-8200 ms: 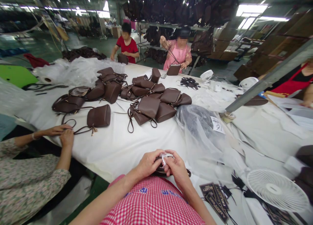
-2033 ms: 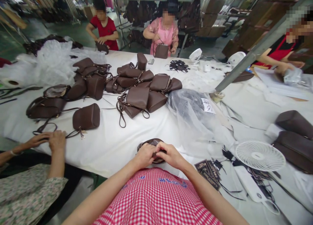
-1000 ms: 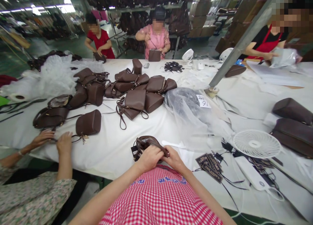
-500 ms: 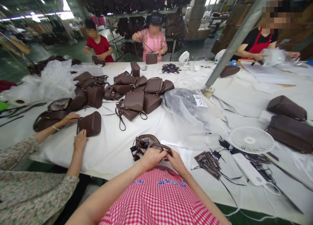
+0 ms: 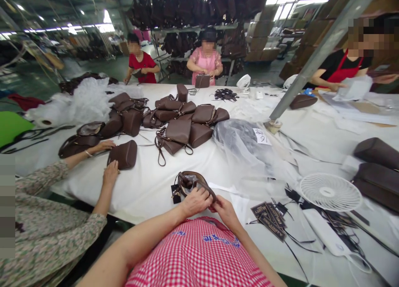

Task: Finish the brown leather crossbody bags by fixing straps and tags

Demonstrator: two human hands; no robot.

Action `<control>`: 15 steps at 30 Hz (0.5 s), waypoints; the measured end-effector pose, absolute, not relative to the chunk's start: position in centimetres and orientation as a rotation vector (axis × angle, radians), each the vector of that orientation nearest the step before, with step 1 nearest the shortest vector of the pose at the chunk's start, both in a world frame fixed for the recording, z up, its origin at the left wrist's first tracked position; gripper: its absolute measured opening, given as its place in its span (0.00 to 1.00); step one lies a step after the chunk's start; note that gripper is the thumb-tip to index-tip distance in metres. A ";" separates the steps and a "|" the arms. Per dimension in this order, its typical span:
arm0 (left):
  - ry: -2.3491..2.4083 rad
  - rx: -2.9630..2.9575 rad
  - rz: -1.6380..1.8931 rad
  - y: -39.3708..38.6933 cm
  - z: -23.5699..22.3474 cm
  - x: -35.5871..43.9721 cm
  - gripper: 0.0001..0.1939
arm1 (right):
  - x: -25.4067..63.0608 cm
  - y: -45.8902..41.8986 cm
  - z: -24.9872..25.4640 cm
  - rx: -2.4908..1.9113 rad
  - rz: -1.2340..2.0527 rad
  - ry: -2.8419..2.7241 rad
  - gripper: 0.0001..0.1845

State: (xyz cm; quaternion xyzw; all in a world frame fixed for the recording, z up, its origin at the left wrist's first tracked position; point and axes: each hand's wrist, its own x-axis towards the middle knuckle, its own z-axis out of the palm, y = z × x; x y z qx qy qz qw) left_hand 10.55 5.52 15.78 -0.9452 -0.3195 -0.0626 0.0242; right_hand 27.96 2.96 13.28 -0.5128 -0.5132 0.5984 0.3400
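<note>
Since two seconds ago, one open brown bag (image 5: 204, 182) at the edge of the table (image 5: 149, 189) has turned in my hands, and one black tag (image 5: 176, 194) now shows left of my left fingers (image 5: 203, 194). Those bend over its rim; their thumb is hidden, so I cannot tell whether they are clamped. My right fingers (image 5: 220, 202) are clamped on the rim's near end, tips partly covered. To their right lie about four overlapping cards (image 5: 270, 221), one white fan (image 5: 331, 192) and two darker bags (image 5: 375, 183), both cut off. Beyond my fingers sits a pile of bags (image 5: 179, 131), more than ten, too overlapped to count; beside it, clear plastic (image 5: 241, 141) blurs what it covers.
</note>
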 end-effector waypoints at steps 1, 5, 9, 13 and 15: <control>-0.994 -2.909 -0.180 5.6 15.9 10.4 0.09 | 27.8 3.1 13.2 -1.329 1.585 -1.289 0.18; -0.980 -2.888 -0.195 5.8 16.2 9.6 0.09 | 27.4 3.4 12.8 -1.272 1.598 -1.230 0.24; -0.957 -2.890 -0.253 5.9 16.2 9.0 0.10 | 27.3 3.4 12.4 -1.253 1.559 -1.329 0.23; -1.106 -2.958 -0.257 6.1 15.6 9.1 0.10 | 27.0 3.3 11.8 -1.308 1.399 -1.491 0.20; -1.250 -3.010 -0.284 6.1 15.3 9.5 0.09 | 26.5 3.5 11.5 -1.316 1.227 -1.598 0.26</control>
